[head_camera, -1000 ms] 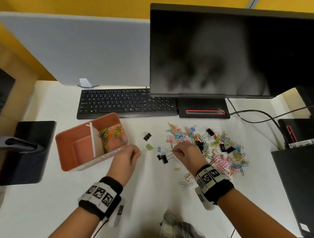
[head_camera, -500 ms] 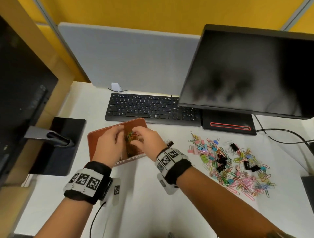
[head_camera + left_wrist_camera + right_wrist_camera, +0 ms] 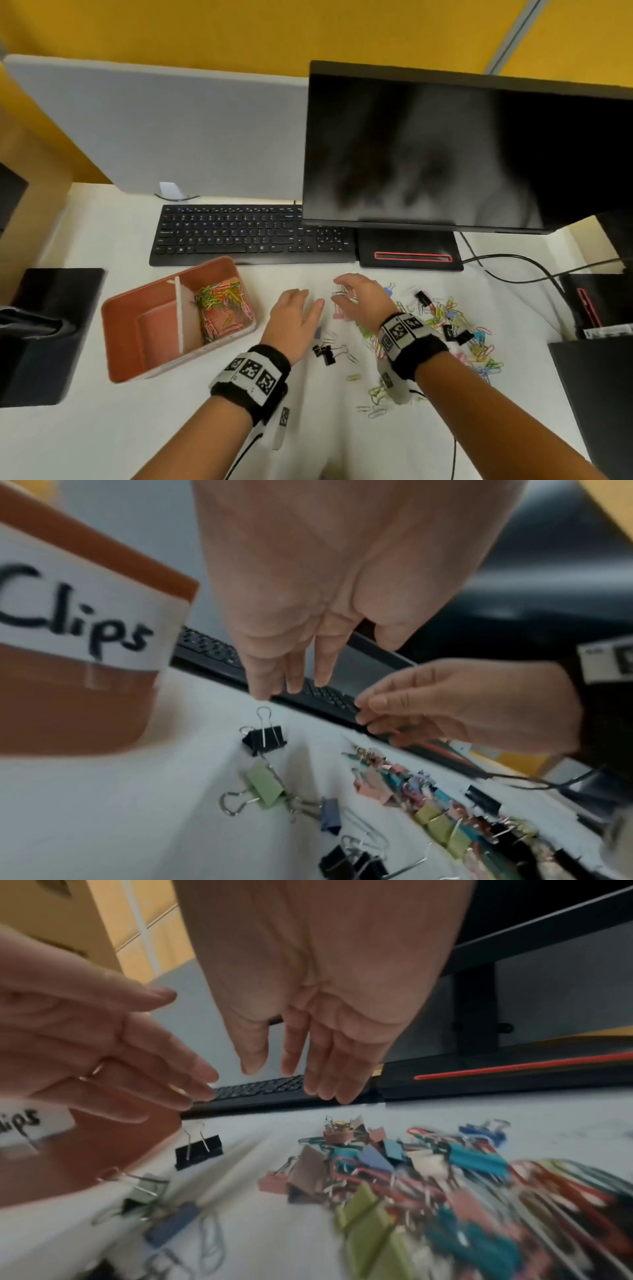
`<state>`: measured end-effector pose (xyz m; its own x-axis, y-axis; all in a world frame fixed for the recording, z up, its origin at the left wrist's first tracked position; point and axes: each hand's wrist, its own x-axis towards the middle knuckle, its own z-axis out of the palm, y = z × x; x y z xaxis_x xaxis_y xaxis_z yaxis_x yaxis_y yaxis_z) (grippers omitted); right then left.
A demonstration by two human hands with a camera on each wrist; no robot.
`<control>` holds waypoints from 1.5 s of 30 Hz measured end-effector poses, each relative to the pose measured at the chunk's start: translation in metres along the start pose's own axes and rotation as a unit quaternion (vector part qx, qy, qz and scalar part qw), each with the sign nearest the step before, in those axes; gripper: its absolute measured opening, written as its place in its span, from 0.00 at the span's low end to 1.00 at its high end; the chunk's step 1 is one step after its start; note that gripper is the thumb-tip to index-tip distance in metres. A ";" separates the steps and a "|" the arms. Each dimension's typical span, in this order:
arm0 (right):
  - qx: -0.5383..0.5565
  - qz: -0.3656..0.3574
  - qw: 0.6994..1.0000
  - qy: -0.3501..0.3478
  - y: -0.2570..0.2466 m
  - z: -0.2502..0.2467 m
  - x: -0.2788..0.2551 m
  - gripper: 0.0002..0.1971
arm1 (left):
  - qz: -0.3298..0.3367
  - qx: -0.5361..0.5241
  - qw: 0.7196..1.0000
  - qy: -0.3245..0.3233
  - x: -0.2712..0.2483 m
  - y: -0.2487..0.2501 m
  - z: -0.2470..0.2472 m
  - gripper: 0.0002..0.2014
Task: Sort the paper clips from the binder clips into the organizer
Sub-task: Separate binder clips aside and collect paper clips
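Note:
The terracotta organizer (image 3: pixel 123 342) stands on the left of the table, and its right compartment holds coloured paper clips (image 3: pixel 222 301). A mixed pile of paper clips and binder clips (image 3: pixel 445 329) covers the table to the right. My left hand (image 3: pixel 310 298) hovers between organizer and pile with straight fingers (image 3: pixel 267 685), just above a black binder clip (image 3: pixel 263 739); it holds nothing. A green binder clip (image 3: pixel 265 788) lies nearer the wrist. My right hand (image 3: pixel 342 291) hangs over the pile's left edge, its fingers (image 3: pixel 318 1069) spread and empty.
A black keyboard (image 3: pixel 253 233) and a monitor base (image 3: pixel 407 250) lie just behind the hands, under a large monitor (image 3: pixel 462 144). Cables (image 3: pixel 513 267) run off to the right. Black devices sit at the table's left edge (image 3: pixel 51 329) and right edge (image 3: pixel 596 394). Loose clips (image 3: pixel 373 397) lie near my right wrist.
Half a second ago both hands were over the organizer's paper clip compartment. Both have moved right and now hover empty between the organizer and the pile.

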<state>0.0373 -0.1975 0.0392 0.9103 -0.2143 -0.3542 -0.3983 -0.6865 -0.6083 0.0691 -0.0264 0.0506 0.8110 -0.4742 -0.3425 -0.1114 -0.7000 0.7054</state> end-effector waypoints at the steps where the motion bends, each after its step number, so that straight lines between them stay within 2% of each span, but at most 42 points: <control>1: -0.030 -0.013 0.999 -0.026 -0.001 0.000 0.011 0.19 | -0.015 0.019 1.000 -0.004 0.008 -0.001 0.005 0.28; 5: -0.136 -0.045 0.981 -0.131 -0.002 0.008 0.044 0.26 | -0.075 0.068 0.995 -0.002 0.034 -0.008 0.017 0.31; 9: -0.158 -0.060 0.970 -0.173 0.002 0.006 0.052 0.30 | -0.105 0.089 0.990 0.025 0.052 -0.015 0.022 0.32; 13: -0.156 -0.117 0.971 -0.138 0.005 -0.006 0.052 0.29 | -0.073 0.117 0.990 0.040 0.067 -0.014 0.021 0.30; 18: -0.116 -0.126 0.984 -0.057 -0.006 -0.041 0.074 0.30 | -0.054 0.175 0.983 -0.011 0.089 -0.013 0.021 0.28; 25: -0.200 -0.089 0.968 -0.120 0.019 -0.024 0.071 0.32 | -0.020 0.265 0.964 -0.031 0.091 -0.014 0.017 0.20; 30: -0.248 -0.104 0.958 -0.099 0.022 -0.017 0.066 0.23 | 0.001 0.347 0.936 -0.057 0.095 -0.010 0.012 0.18; 33: -0.255 -0.091 0.959 -0.087 0.019 -0.004 0.060 0.21 | 0.009 0.343 0.938 -0.056 0.093 -0.009 0.012 0.18; 37: -0.178 -0.033 0.980 -0.083 0.019 0.010 0.061 0.20 | -0.006 0.278 0.960 -0.019 0.089 -0.008 0.018 0.19; 41: -0.164 -0.014 0.981 -0.103 0.018 0.017 0.061 0.14 | -0.021 0.214 0.976 -0.036 0.087 -0.010 0.021 0.19; 45: -0.166 -0.030 0.981 -0.099 0.020 0.011 0.054 0.12 | 0.022 0.144 0.989 0.024 0.068 -0.008 0.019 0.07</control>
<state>0.0772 -0.2145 0.0002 0.8782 -0.0507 -0.4756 -0.2568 -0.8889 -0.3794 0.1147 -0.0631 0.0100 0.8273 -0.4865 -0.2808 -0.3009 -0.8059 0.5099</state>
